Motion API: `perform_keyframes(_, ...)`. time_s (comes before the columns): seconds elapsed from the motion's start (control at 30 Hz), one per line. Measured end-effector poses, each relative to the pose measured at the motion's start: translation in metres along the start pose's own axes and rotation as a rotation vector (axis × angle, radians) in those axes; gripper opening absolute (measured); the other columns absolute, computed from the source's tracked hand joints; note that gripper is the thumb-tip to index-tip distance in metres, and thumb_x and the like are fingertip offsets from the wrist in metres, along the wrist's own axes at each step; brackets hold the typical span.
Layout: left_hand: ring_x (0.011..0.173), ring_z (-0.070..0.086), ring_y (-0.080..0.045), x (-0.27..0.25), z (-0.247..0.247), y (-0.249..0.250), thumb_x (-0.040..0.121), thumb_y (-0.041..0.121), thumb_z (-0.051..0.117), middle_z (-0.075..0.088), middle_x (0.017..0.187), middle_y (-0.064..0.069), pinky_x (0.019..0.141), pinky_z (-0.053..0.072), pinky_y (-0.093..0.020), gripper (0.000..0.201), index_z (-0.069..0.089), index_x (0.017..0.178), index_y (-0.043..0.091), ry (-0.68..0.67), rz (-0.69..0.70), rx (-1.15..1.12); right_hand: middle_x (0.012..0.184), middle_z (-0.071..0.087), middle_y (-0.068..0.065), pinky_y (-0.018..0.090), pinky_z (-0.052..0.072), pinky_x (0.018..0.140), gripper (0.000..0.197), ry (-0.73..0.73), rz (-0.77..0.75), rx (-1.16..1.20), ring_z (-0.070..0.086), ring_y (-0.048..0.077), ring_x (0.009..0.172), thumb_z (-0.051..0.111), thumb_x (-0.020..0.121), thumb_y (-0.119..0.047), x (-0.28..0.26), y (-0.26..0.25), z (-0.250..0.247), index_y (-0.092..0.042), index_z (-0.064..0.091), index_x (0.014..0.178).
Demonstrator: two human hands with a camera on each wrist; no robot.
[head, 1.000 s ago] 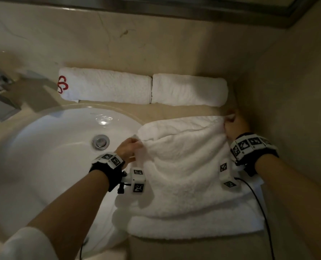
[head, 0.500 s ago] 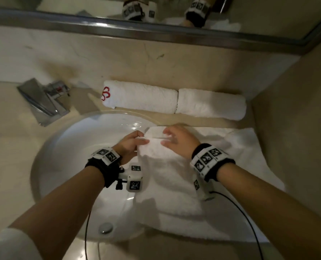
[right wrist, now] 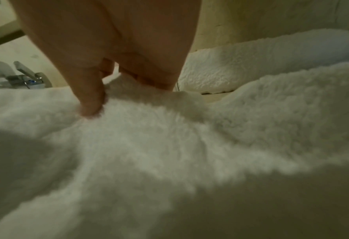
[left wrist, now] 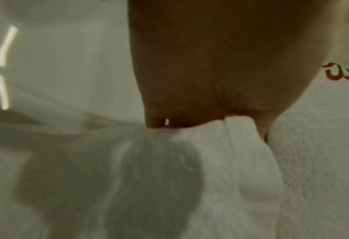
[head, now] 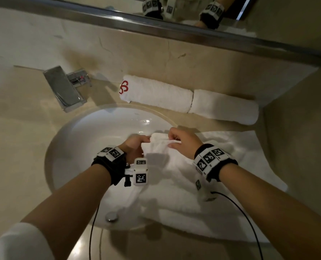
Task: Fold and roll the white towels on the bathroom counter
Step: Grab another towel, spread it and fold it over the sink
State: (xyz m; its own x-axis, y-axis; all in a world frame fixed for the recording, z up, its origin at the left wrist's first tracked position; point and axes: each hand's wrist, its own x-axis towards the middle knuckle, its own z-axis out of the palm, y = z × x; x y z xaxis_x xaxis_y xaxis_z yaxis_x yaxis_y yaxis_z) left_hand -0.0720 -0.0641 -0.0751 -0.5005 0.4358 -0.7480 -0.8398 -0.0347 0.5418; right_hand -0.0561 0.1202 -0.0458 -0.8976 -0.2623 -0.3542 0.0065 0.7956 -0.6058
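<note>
A white towel [head: 221, 166] lies spread on the counter to the right of the sink, its left part draped over the basin. My left hand [head: 135, 145] pinches the towel's far left corner [left wrist: 220, 137] over the basin. My right hand [head: 182, 142] grips the same far edge just to the right, thumb [right wrist: 91, 103] pressed into the pile [right wrist: 169, 145]. The two hands sit close together. Two rolled white towels lie end to end against the back wall: one with a red logo [head: 156, 93], one plain [head: 225, 108].
The white oval sink [head: 84, 147] has its drain [head: 111, 216] near the front. A chrome faucet [head: 64, 89] stands at the back left. A beige wall [head: 305, 137] closes the right side. A mirror [head: 174, 8] runs above the backsplash.
My right hand came from the towel's far right corner leftward, bringing that edge to the left hand. In the last half second both hands stay almost still.
</note>
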Motion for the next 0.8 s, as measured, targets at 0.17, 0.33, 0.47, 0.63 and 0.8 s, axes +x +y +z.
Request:
perform_keyframes(0.17, 0.058, 0.044, -0.008, -0.004, -0.009, 0.001, 0.077, 0.014, 0.064, 0.051, 0.063, 0.004, 0.052, 0.033, -0.018, 0.014, 0.054, 0.068, 0.019, 0.096, 0.085, 0.233, 0.085, 0.058, 0.010, 0.039, 0.049, 0.075, 0.012, 0.032, -0.001, 0.067, 0.053, 0.025, 0.075, 0.060, 0.086, -0.011, -0.005, 0.002, -0.005, -0.013, 0.049, 0.082)
perform_keyframes(0.33, 0.086, 0.055, -0.020, -0.013, -0.023, 0.003, 0.087, 0.009, 0.059, 0.056, 0.092, -0.008, 0.072, 0.044, -0.026, 0.019, 0.057, 0.105, 0.011, 0.172, 0.101, 0.372, 0.076, 0.049, -0.002, 0.045, 0.048, 0.077, 0.023, -0.007, 0.046, 0.086, 0.051, 0.023, 0.074, 0.055, 0.081, -0.002, -0.002, -0.003, -0.001, -0.022, 0.044, 0.076)
perform_keyframes(0.47, 0.089, 0.059, -0.025, -0.021, -0.030, -0.004, 0.081, 0.019, 0.066, 0.056, 0.101, -0.011, 0.074, 0.056, -0.035, 0.045, 0.052, 0.122, 0.006, 0.106, 0.078, 0.304, 0.097, 0.055, -0.002, 0.032, 0.047, 0.077, 0.027, -0.238, 0.027, -0.066, 0.055, 0.020, 0.088, 0.056, 0.086, -0.017, 0.000, -0.022, 0.015, -0.021, 0.050, 0.112)
perform_keyframes(0.63, 0.077, 0.058, -0.019, -0.025, -0.033, -0.009, 0.094, 0.008, 0.048, 0.057, 0.088, -0.007, 0.061, 0.057, -0.025, 0.011, 0.057, 0.094, 0.012, 0.143, 0.096, 0.193, 0.083, 0.052, -0.009, 0.026, 0.038, 0.072, 0.027, -0.176, -0.074, -0.236, 0.052, 0.019, 0.083, 0.058, 0.089, -0.033, 0.004, -0.041, 0.028, -0.019, 0.053, 0.112)
perform_keyframes(0.8, 0.071, 0.056, -0.016, -0.031, -0.033, -0.010, 0.098, 0.011, 0.041, 0.058, 0.080, -0.004, 0.060, 0.054, -0.023, 0.020, 0.059, 0.090, 0.014, 0.128, 0.088, 0.183, 0.067, 0.041, -0.014, 0.017, 0.031, 0.060, 0.024, -0.173, -0.126, -0.022, 0.041, 0.004, 0.063, 0.060, 0.089, -0.018, 0.009, -0.050, 0.038, -0.014, 0.067, 0.111)
